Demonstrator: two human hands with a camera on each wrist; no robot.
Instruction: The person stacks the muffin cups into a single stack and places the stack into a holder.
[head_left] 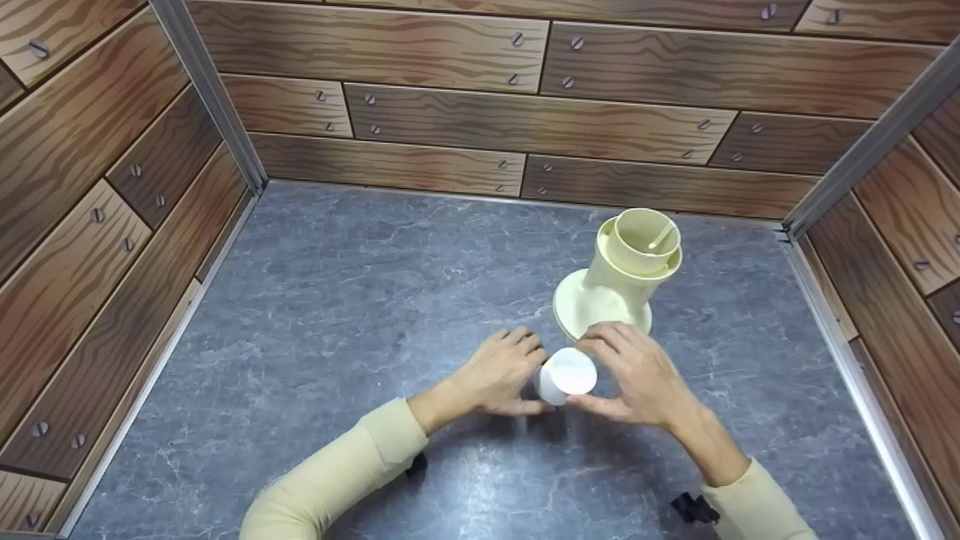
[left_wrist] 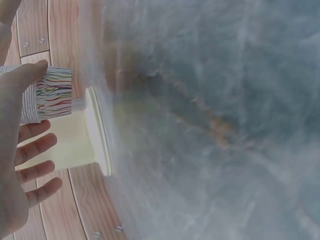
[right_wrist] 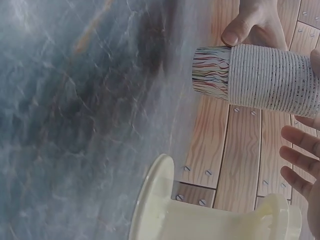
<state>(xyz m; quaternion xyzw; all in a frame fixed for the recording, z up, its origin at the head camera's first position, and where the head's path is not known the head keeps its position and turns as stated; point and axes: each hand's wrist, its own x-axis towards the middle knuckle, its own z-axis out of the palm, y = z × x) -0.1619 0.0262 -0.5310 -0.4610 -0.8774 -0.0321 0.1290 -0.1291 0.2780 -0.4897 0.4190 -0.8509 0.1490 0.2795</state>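
A nested stack of paper cups is upright between my two hands, its white top facing up. Coloured wavy stripes on the lowest paper cup show in both wrist views. My left hand grips the stack from the left, thumb on the near side. From the right, my right hand holds it between thumb and forefinger near the top, with the other fingers spread. Just behind stands a pale yellow holder with a round base and a wide tube, a smaller yellow cup-shaped piece inside its mouth.
The grey marbled tabletop is enclosed by wood-print panels at the back and both sides. Metal strips edge the table and corners. A small black object is beside the right sleeve.
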